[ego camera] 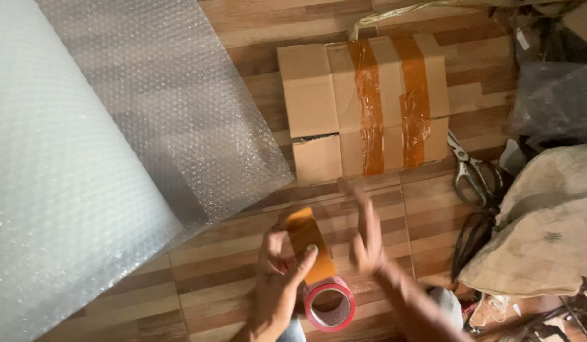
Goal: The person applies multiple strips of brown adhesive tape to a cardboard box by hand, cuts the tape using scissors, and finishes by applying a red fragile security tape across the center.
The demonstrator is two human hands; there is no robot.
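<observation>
My left hand [277, 288] grips a roll of brown packing tape [330, 305] with a red core, low in the view. A short strip of tape [308, 242] stands up from the roll under my thumb. Beside it, my right hand [368, 235] is blurred, fingers spread, holding nothing, just right of the strip. A cardboard box [363, 104] lies on the wooden floor ahead, its flaps crossed by two brown tape bands.
A big roll of bubble wrap [59, 183] fills the left, with a sheet [179, 107] spread toward the box. Scissors [469, 174] lie right of the box. A tan sack [547, 221] and dark bags crowd the right edge.
</observation>
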